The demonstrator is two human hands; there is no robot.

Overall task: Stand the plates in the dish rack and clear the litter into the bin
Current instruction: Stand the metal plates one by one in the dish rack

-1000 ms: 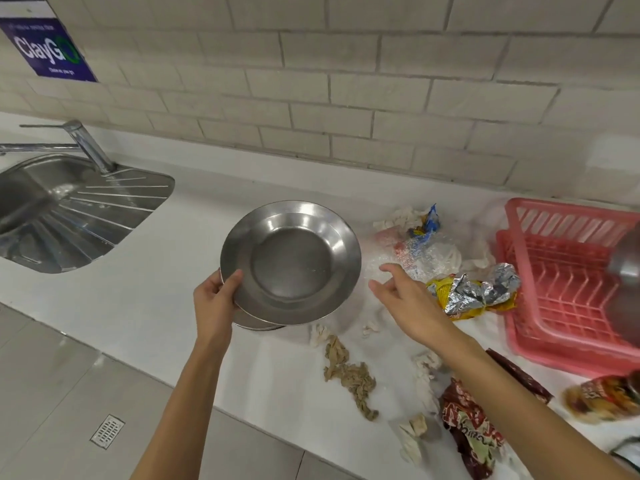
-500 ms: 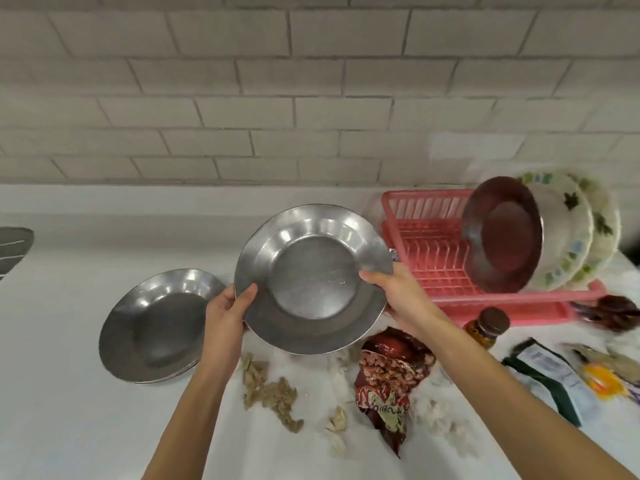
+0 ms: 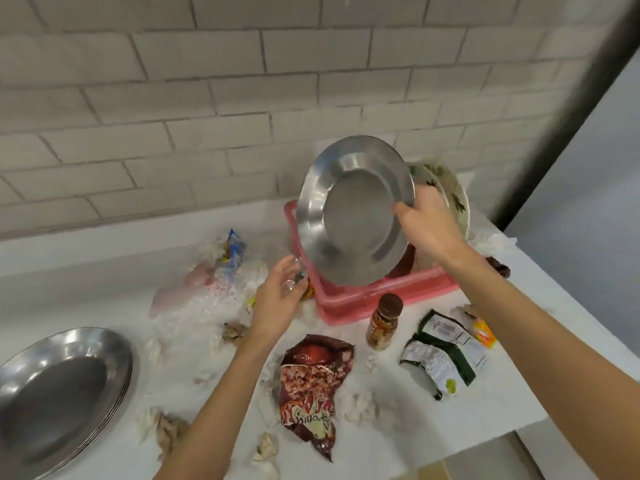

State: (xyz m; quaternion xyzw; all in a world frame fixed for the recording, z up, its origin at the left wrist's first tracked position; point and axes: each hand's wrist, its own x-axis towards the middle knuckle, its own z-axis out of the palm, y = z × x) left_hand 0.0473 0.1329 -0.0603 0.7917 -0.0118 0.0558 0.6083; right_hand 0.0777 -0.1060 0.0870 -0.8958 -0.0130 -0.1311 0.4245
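Note:
My right hand (image 3: 424,221) grips the right rim of a steel plate (image 3: 353,209), held upright and tilted over the pink dish rack (image 3: 349,303). Floral plates (image 3: 453,195) stand in the rack behind it, partly hidden by my hand and the steel plate. My left hand (image 3: 280,292) hovers free just left of the rack with relaxed fingers, holding nothing. A stack of steel plates (image 3: 59,393) lies flat on the white counter at the lower left. Litter covers the counter: a dark red snack bag (image 3: 311,386), a green and white wrapper (image 3: 443,358), crumpled tissues (image 3: 266,452). No bin is in view.
A small brown-capped bottle (image 3: 384,320) stands in front of the rack. Clear plastic bags and a blue wrapper (image 3: 221,271) lie left of the rack. An orange sachet (image 3: 483,332) lies by the right edge. The counter edge (image 3: 519,431) drops off at the lower right. A tiled wall backs the counter.
My left hand has let go of the steel plate and dropped beside the rack. My right hand alone has carried the plate rightward and stands it over the rack.

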